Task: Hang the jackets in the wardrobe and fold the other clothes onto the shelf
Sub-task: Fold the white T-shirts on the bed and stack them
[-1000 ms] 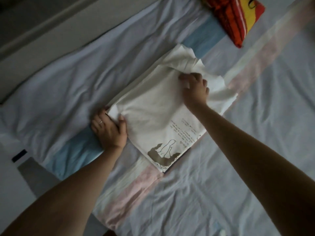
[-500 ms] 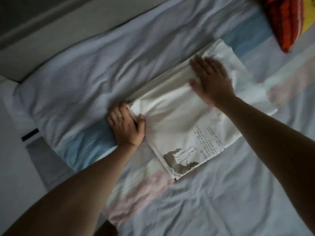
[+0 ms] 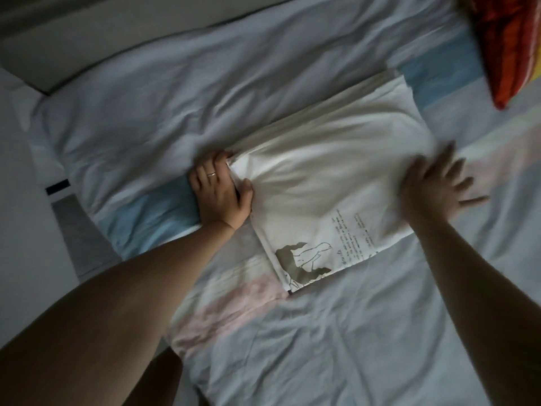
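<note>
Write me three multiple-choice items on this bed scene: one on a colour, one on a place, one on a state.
1. What colour is the folded shirt?
A) white
B) black
C) green

2. Where is the red striped cushion?
A) on top of the shirt
B) at the far right of the bed, apart from the shirt
C) on the floor

3. How is the right hand?
A) open, fingers spread
B) clenched in a fist
C) gripping the cushion

Answers:
1 A: the cloth reads white, with a dark print at its near corner.
2 B: bare sheet shows between cushion and shirt.
3 A: its blurred fingers fan out at the shirt's right edge.
</note>
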Demonstrator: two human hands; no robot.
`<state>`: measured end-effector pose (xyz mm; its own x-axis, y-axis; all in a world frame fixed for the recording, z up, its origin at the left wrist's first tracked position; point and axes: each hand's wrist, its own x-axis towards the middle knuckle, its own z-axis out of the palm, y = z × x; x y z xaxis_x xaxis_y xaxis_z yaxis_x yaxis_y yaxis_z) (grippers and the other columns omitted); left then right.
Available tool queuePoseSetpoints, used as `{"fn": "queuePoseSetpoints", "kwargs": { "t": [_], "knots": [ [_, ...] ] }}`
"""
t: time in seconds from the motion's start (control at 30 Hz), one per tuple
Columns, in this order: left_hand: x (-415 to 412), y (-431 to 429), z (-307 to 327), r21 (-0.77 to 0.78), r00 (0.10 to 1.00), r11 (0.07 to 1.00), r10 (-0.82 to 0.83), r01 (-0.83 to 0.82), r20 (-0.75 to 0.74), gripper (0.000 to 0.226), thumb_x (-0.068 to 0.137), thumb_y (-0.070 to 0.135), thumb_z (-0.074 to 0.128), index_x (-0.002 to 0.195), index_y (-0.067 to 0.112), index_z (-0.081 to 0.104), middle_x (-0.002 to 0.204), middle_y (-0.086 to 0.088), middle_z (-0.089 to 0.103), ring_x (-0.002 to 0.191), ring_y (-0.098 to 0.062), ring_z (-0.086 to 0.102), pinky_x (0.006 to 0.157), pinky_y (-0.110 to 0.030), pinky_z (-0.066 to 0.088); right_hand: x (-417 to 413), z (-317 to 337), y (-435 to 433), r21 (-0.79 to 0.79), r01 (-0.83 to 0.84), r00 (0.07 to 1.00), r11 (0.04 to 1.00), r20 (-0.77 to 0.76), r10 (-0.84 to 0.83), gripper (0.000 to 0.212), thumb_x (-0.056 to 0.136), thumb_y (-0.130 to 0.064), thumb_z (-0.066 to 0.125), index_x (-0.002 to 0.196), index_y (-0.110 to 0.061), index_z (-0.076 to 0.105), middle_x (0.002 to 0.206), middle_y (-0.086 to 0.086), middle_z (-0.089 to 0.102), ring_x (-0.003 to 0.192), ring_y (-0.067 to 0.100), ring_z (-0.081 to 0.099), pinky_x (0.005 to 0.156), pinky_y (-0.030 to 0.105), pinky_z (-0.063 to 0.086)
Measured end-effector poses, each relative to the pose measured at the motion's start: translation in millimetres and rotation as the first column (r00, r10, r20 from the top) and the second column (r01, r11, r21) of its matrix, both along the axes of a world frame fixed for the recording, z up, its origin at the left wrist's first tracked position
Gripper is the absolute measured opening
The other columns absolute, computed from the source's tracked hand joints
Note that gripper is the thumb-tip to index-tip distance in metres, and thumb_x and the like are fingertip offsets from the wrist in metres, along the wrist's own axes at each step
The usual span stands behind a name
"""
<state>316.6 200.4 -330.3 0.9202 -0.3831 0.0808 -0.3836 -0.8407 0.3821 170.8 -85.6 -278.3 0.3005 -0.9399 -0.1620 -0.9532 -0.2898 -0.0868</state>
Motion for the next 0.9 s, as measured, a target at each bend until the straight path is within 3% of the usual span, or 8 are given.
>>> {"fn": "queuePoseSetpoints", "kwargs": {
  "t": [0.03, 0.17, 0.4, 0.5, 0.57, 0.63, 0.83, 0.9],
  "knots": [
    [1, 1, 0, 0.000, 1.000, 1.000, 0.012, -0.012, 0.002, 0.063, 0.077, 0.045, 0.036, 0.124, 0.005, 0.049, 0.120, -0.018, 0.052, 0.109, -0.034, 0.044, 0.102, -0.047, 0.029, -5, 4, 15, 0.012, 0.070, 0.997, 0.997, 0.018, -0.070, 0.081, 0.086, -0.057, 0.011, 0.154, -0.014, 0.007, 0.158, 0.019, 0.010, 0.145, 0.039, 0.006, 0.109, 0.066, -0.008],
    [-4, 0, 5, -0.013, 1.000, 1.000, 0.019, -0.019, 0.005, 0.059, 0.076, 0.044, 0.037, 0.120, 0.007, 0.050, 0.113, -0.020, 0.053, 0.105, -0.035, 0.046, 0.100, -0.046, 0.029, -62, 7, 78, 0.100, -0.392, 0.920, 0.914, 0.063, 0.388, 0.067, 0.091, -0.058, 0.014, 0.152, -0.033, 0.005, 0.161, 0.001, 0.000, 0.147, 0.029, 0.004, 0.110, 0.063, 0.002],
    [-13, -2, 25, -0.209, 0.989, 0.969, 0.110, -0.129, -0.100, 0.066, 0.069, 0.036, 0.048, 0.127, 0.005, 0.050, 0.132, -0.019, 0.046, 0.121, -0.040, 0.044, 0.105, -0.045, 0.028, -121, 2, 124, 0.258, -0.125, 0.992, 0.958, 0.031, 0.121, 0.070, 0.096, -0.057, 0.022, 0.152, -0.026, -0.007, 0.160, 0.015, -0.007, 0.146, 0.036, -0.002, 0.113, 0.060, 0.005],
    [-57, -7, 48, -0.295, 0.962, 0.918, -0.234, 0.266, 0.138, 0.064, 0.075, 0.029, 0.052, 0.134, 0.006, 0.048, 0.144, -0.023, 0.035, 0.136, -0.036, 0.029, 0.109, -0.056, 0.022, -163, -8, 185, 0.276, -0.392, 0.907, 0.878, -0.046, 0.419, 0.069, 0.093, -0.063, 0.017, 0.152, -0.033, -0.003, 0.159, 0.017, -0.006, 0.146, 0.040, 0.001, 0.111, 0.063, 0.005],
    [-102, -5, 54, -0.130, 0.736, 0.729, -0.638, 0.672, 0.227, 0.058, 0.080, 0.031, 0.053, 0.136, 0.017, 0.050, 0.151, -0.015, 0.033, 0.142, -0.030, 0.022, 0.109, -0.061, 0.015, -198, -13, 219, 0.263, -0.486, 0.852, 0.834, -0.070, 0.518, 0.070, 0.091, -0.060, 0.022, 0.153, -0.032, 0.007, 0.158, 0.021, 0.006, 0.143, 0.043, 0.014, 0.109, 0.066, 0.012],
    [-137, 12, 39, 0.142, 0.529, 0.553, -0.830, 0.821, 0.175, 0.060, 0.082, 0.033, 0.057, 0.141, 0.024, 0.045, 0.154, -0.008, 0.029, 0.144, -0.030, 0.021, 0.107, -0.067, 0.014, -229, -14, 246, 0.250, -0.511, 0.841, 0.823, -0.055, 0.538, 0.066, 0.093, -0.057, 0.022, 0.153, -0.031, 0.011, 0.158, 0.019, 0.013, 0.141, 0.044, 0.021, 0.108, 0.065, 0.018],
    [-218, 47, 36, 0.307, 0.776, 0.714, -0.599, 0.629, -0.197, 0.082, 0.074, 0.048, 0.048, 0.149, 0.021, 0.028, 0.158, -0.019, 0.006, 0.145, -0.035, 0.001, 0.107, -0.067, 0.003, -337, 9, 287, 0.396, -0.277, 0.960, 0.876, 0.078, 0.269, 0.065, 0.095, -0.061, 0.006, 0.152, -0.030, 0.012, 0.159, 0.008, 0.016, 0.144, 0.035, 0.020, 0.112, 0.051, 0.024],
    [-261, 34, 45, 0.260, 0.669, 0.617, -0.691, 0.743, -0.272, 0.103, 0.062, 0.054, 0.065, 0.150, 0.017, 0.025, 0.158, -0.019, 0.007, 0.144, -0.034, 0.000, 0.106, -0.065, 0.000, -379, 20, 296, 0.407, -0.134, 0.991, 0.903, 0.081, 0.110, 0.067, 0.095, -0.061, 0.010, 0.151, -0.024, 0.020, 0.156, 0.009, 0.024, 0.142, 0.035, 0.027, 0.111, 0.049, 0.029]
  ]
}}
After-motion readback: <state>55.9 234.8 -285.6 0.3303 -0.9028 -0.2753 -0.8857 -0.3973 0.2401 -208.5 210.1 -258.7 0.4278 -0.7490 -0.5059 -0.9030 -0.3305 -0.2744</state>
